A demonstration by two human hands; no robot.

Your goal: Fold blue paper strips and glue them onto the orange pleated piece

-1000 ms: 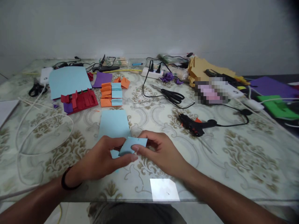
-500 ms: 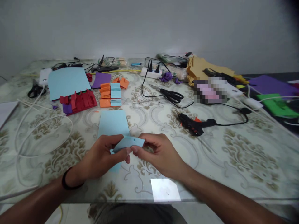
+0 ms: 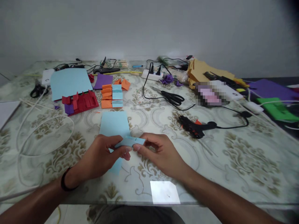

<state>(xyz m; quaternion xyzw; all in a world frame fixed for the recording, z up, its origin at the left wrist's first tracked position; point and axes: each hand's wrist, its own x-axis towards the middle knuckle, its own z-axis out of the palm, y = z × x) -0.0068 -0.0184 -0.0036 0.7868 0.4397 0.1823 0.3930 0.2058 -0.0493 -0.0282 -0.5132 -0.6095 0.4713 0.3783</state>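
A small folded strip of light blue paper, with a short dark mark near its right end, is held between both hands above the table. My left hand pinches its left part between thumb and fingers. At the right end, my right hand grips it the same way, the two thumbs close together on the near side. Beneath and behind the hands lies a larger light blue sheet, partly hidden by the left hand. Beyond it sits a folded orange and blue paper piece.
A red folded paper piece and a large blue sheet lie at the left. Black scissors and a glue gun with its cord are on the right. A power strip stands behind. A white patch is near the front edge.
The blue strip has tipped slightly flatter between my fingers, and the thumbs have shifted a little along it. The view has moved slightly; the other things on the table look unmoved.
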